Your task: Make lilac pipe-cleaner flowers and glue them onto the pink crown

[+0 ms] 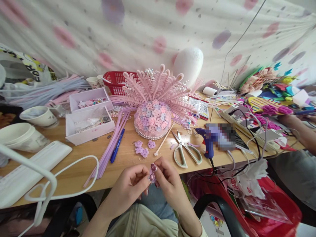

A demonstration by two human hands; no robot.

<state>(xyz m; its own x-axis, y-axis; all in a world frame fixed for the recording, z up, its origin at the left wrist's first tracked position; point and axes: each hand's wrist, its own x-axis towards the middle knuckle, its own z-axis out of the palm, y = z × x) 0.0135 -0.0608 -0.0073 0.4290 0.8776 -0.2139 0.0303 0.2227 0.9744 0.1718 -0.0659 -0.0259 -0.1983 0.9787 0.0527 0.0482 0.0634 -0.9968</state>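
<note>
My left hand (132, 184) and my right hand (169, 179) meet in front of the table edge, fingertips close together. Both pinch a small lilac pipe-cleaner piece (152, 180), mostly hidden by the fingers, so its shape is unclear. Just beyond them lie several finished lilac pipe-cleaner flowers (142, 149). Behind these stands a pink headdress (153, 120), its dome covered in pink and lilac flowers, with feathery pink plumes (160, 84) fanned above and a pearl trim at the base. Scissors (184, 146) lie partly open to the right, beside a thin stick (164, 140).
Lilac pipe cleaners (111, 138) and a blue pen (117, 145) lie left, near white bead boxes (90, 130). A purple glue gun (208, 141) with cables is right. A white lamp arm (49, 171) crosses the left front. Another person's arm (300, 130) reaches in at far right.
</note>
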